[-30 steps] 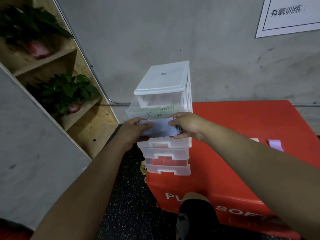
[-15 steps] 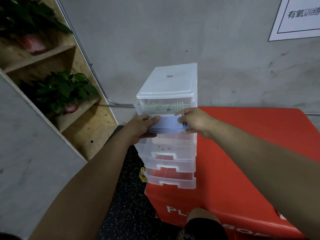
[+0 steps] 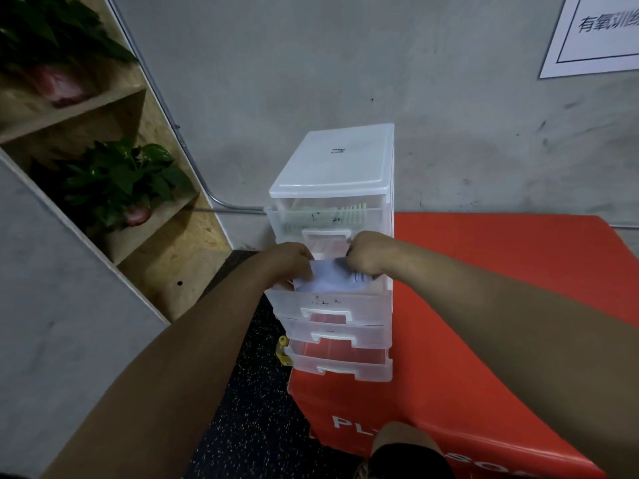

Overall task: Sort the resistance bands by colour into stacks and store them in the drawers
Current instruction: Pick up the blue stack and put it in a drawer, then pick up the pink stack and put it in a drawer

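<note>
**Lavender bands over the middle drawer**

Left grip (image 3: 294, 262) and right grip (image 3: 368, 254) each pinch one end of the lavender resistance band stack (image 3: 332, 280). It's right over the pulled-out middle drawer (image 3: 328, 302) of the clear drawer unit (image 3: 339, 164). Green bands (image 3: 321, 216) are in the top drawer. The red box (image 3: 484, 257) shows "PL" and "SO". The wall sign (image 3: 601, 32) reads "有氧训", with the rest cut off.

We see clear drawer tower (image 3: 332, 167) at left edge of red foam box (image 3: 501, 271). Our left hand (image 3: 294, 261), right hand (image 3: 368, 257) and lavender bands (image 3: 332, 280) fill mouth of pulled-out drawer (image 3: 328, 302); drawer above hangs close overhead. Passing room over box top at right; plant shelf (image 3: 138, 209) crowds left.
</note>
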